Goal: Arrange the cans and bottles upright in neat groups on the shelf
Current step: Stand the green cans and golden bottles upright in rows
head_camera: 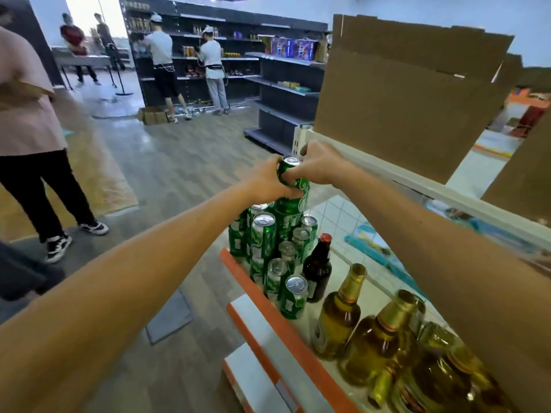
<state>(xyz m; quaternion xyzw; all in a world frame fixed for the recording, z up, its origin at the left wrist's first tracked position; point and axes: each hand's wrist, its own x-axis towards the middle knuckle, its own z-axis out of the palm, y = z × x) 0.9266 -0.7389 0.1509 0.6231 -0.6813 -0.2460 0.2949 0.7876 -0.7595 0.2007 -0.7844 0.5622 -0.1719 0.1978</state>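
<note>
Both hands hold one green can [290, 172] above the far end of the shelf [351, 293]. My left hand [268, 181] grips its side from the left, and my right hand [320, 163] grips it from the right near the top. The can stands on a second tier of green cans [289, 204]. Below, several upright green cans [265, 242] stand in a cluster. A dark brown bottle [317, 269] stands beside them. Several golden bottles [340, 314] with foil necks stand nearer to me.
An orange-edged shelf rim [268, 308] runs along the front. An upper white shelf [417, 186] carries a cardboard box [402, 93] just above my right arm. A person [29, 144] stands at left in the aisle. Other people work at dark shelving [208, 55] in the background.
</note>
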